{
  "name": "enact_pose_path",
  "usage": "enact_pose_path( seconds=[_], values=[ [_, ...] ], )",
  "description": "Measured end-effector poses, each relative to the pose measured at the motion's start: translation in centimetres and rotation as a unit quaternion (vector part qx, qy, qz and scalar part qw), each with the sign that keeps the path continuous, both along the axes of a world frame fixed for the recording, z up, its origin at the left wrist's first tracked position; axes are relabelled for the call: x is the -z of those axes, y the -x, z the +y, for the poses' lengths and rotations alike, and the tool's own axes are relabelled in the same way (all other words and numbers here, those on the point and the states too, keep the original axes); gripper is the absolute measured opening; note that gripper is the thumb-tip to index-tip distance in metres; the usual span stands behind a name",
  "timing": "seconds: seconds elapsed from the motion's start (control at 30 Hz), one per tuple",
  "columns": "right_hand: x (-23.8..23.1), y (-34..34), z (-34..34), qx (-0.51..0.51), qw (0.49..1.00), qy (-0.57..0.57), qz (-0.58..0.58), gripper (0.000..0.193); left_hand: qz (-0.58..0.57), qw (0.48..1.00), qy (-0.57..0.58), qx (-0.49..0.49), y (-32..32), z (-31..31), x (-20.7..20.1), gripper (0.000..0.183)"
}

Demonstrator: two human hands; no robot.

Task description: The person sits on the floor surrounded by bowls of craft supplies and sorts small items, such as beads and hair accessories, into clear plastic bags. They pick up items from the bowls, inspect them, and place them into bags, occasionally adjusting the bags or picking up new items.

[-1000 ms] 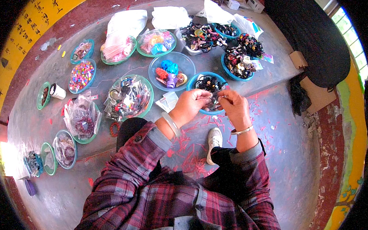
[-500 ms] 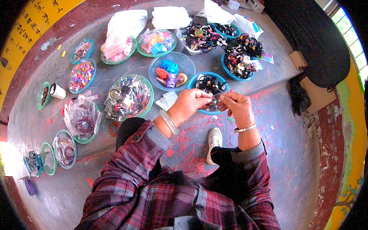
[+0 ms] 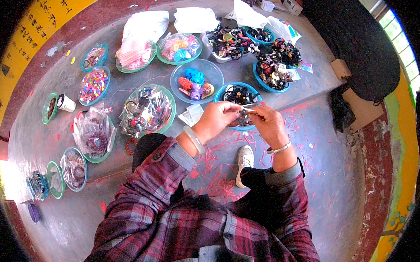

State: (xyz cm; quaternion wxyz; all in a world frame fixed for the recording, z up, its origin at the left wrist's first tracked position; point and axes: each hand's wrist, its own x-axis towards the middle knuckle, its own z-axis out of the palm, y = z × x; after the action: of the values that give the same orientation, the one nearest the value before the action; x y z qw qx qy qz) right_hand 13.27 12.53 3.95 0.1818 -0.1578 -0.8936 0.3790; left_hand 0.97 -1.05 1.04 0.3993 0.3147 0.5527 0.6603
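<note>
Left hand [image 3: 219,120] and right hand [image 3: 268,123] pinch a small pale sliver [image 3: 247,108], blue basin [image 3: 253,88] below their fingertips, seemingly mid-adjustment, the next move likely needing steady pressure

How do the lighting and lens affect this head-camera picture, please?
In the head view, the barred window at the right edge glares brightly; the white bags look washed out; the yellow wall bows along the rim; and the pale item between the left hand and right hand is too small to identify.
</note>
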Motion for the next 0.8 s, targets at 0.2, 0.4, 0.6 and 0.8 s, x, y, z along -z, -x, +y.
enact_pose_path(
  seconds=[0.2, 0.4, 0.6, 0.8],
  values=[
    [-0.5, 0.5, -2.3, -0.022, 0.984, -0.175, -0.033, 0.015, 0.019, 0.999, -0.010, 0.029, -0.2, 0.0, 0.0, 0.034],
    [-0.8, 1.1, -4.4, -0.065, 0.974, -0.215, 0.001, 0.025, 0.059, 0.998, -0.005, 0.025, 0.0, 0.2, 1.5, 0.030],
    [-0.2, 1.5, -5.4, -0.022, 0.964, -0.263, 0.030, 0.034, 0.066, 0.998, -0.002, -0.001, 0.8, 0.1, 1.3, 0.021],
    [0.1, 1.9, -6.0, -0.044, 0.948, -0.310, 0.051, 0.055, -0.011, 1.000, -0.014, -0.015, 0.6, -0.6, -1.2, 0.023]
  ],
)
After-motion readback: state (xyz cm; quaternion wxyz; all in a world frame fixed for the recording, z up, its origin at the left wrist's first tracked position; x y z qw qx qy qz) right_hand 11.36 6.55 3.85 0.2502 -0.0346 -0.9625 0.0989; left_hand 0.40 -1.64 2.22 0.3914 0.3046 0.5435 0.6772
